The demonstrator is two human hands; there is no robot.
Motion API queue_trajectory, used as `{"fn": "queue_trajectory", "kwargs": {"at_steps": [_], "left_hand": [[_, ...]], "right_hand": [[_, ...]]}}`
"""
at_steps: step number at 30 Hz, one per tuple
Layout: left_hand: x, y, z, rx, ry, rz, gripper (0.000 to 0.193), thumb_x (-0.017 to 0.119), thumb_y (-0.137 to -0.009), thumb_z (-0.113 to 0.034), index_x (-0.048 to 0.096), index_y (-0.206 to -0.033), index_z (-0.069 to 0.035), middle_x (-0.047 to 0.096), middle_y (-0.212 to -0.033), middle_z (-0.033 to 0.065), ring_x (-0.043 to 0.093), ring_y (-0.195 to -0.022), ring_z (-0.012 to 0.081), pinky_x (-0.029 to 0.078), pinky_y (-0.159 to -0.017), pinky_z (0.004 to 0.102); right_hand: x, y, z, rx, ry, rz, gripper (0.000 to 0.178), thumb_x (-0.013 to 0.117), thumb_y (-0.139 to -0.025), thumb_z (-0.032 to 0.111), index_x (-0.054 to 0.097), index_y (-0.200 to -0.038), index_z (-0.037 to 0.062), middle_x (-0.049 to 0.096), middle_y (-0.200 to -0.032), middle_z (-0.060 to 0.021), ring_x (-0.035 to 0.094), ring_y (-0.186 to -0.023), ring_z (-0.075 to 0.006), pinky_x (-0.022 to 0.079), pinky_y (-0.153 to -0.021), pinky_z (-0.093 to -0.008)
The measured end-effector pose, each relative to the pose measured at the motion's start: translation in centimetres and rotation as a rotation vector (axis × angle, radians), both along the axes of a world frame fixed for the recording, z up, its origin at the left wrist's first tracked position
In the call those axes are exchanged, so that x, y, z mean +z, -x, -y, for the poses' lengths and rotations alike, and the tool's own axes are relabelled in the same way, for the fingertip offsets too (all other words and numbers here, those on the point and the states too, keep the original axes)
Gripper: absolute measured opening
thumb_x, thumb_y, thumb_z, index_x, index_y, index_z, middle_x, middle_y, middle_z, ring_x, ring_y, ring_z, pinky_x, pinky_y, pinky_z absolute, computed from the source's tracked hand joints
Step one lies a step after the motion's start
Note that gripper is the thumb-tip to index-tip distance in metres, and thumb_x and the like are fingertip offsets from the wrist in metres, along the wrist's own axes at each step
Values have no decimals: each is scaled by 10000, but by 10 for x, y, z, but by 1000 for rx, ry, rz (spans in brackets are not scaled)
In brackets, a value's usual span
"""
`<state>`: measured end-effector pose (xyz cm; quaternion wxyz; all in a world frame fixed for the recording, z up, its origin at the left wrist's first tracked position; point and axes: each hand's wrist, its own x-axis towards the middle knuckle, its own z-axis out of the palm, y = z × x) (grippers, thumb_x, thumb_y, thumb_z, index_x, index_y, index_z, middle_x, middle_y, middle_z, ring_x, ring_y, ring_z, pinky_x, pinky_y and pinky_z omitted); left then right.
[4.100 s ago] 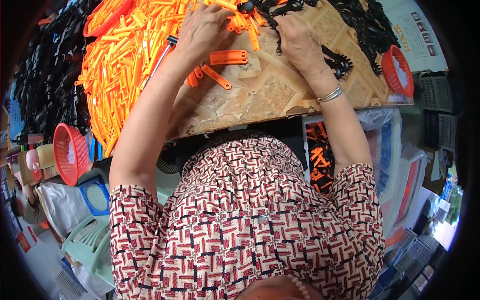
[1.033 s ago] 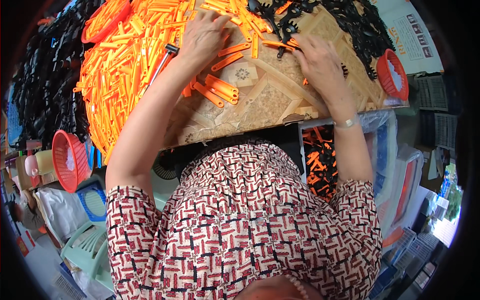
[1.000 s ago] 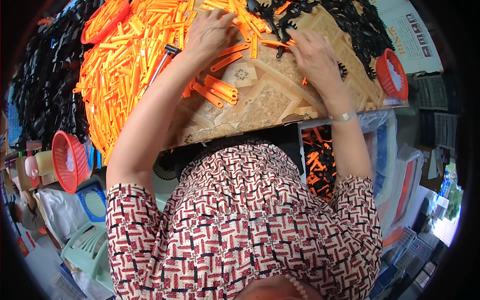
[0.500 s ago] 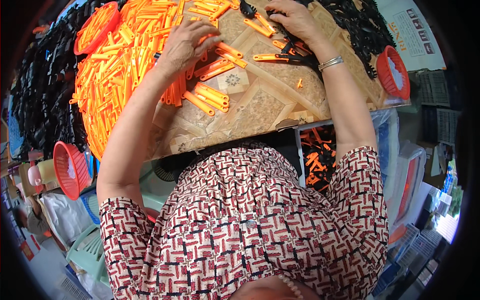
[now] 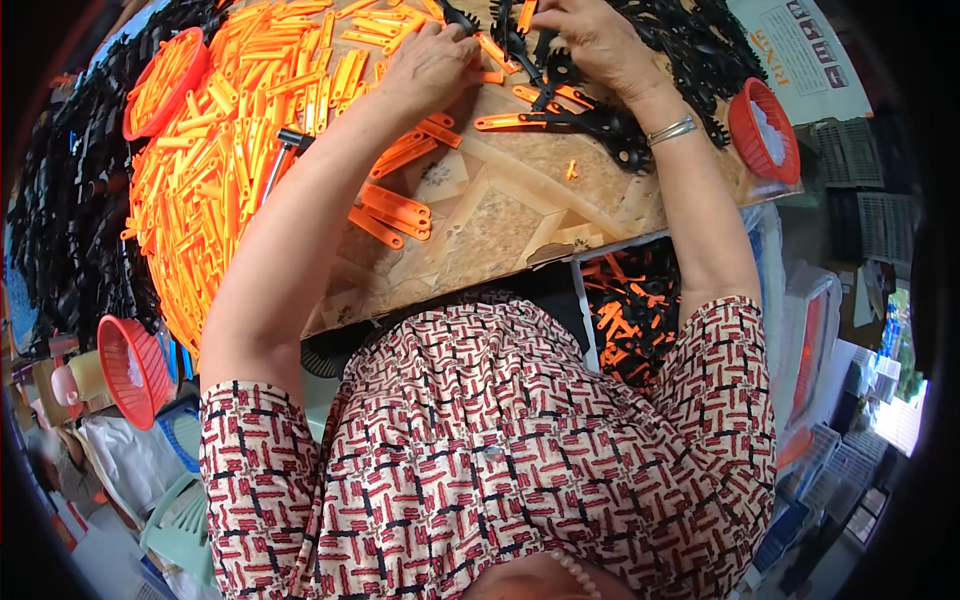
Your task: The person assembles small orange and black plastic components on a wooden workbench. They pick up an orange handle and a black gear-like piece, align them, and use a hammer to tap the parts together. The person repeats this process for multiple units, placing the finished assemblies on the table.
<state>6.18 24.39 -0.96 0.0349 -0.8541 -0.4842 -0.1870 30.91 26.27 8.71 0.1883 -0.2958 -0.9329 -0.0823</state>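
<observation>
Head view on my end, and it's all about the fingers here. The left hand has its fingers bent well in, knuckles up, with the tips tucked out of my sight. A black spoon head sits just past them and the end of an orange handle pokes out below, but I honestly can't tell if they're gripping anything.

The right hand has its fingers drawn close together and curled over a black utensil piece. Looks near enough to be touching, but a firm pinch I can't confirm. An upright orange strip is right beside those fingertips, left side.

Between the hands there's a toothed black head. Below the right palm, a loose bunch: a slotted black head and an orange handle lying flat. Closer to the body I see a tiny orange bit alone on the wood-patterned tabletop, plus a small stack of orange handles near the left forearm.

Further out: a huge orange heap on the left with a red basket at its far edge, and a black heap on the right, another red basket next to it.
</observation>
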Motion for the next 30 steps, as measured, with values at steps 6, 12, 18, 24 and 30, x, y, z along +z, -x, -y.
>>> {"fn": "queue_trajectory", "kwargs": {"at_steps": [6, 12, 18, 24, 30], "left_hand": [[-2, 16, 11, -62, -19, 123, 230, 720, -918, -292, 718, -1050, -104, 676, -1017, 95, 608, -1036, 307, 489, -897, 422], [28, 35, 51, 33, 122, 433, 224, 690, -980, -218, 703, -1134, -56, 657, -974, 56, 646, -961, 212, 507, -865, 340], [40, 54, 94, 194, 557, 987, 258, 672, -1021, -205, 679, -1220, -41, 602, -884, -15, 577, -795, 70, 489, -704, 224], [60, 63, 141, 15, 61, 694, 231, 741, -943, -127, 678, -1159, -73, 709, -1001, 82, 693, -836, 178, 548, -692, 265], [73, 73, 171, -75, -15, 457, 257, 777, -864, -78, 675, -1100, -73, 686, -919, 64, 674, -809, 250, 546, -693, 358]], "right_hand": [[-10, 19, 0, 192, 144, 68, 139, 678, -772, 64, 680, -901, 114, 591, -1112, -80, 576, -1064, -306, 461, -938, -398], [-37, 26, -21, 296, 19, -151, 239, 692, -819, 84, 777, -1035, 138, 616, -1361, -95, 552, -1254, -286, 434, -1038, -365], [-41, 42, -21, 202, 952, -742, 289, 655, -852, 89, 754, -1124, 101, 627, -1342, -113, 558, -1244, -274, 432, -1042, -401], [-31, 69, 60, 177, 1342, -579, 257, 601, -1038, 233, 713, -1007, 4, 660, -739, -19, 632, -664, -77, 513, -614, -233], [-47, 78, 102, 86, 1562, -537, 225, 616, -1018, 192, 739, -1000, 4, 600, -620, 17, 552, -502, -48, 472, -479, -206]]}}
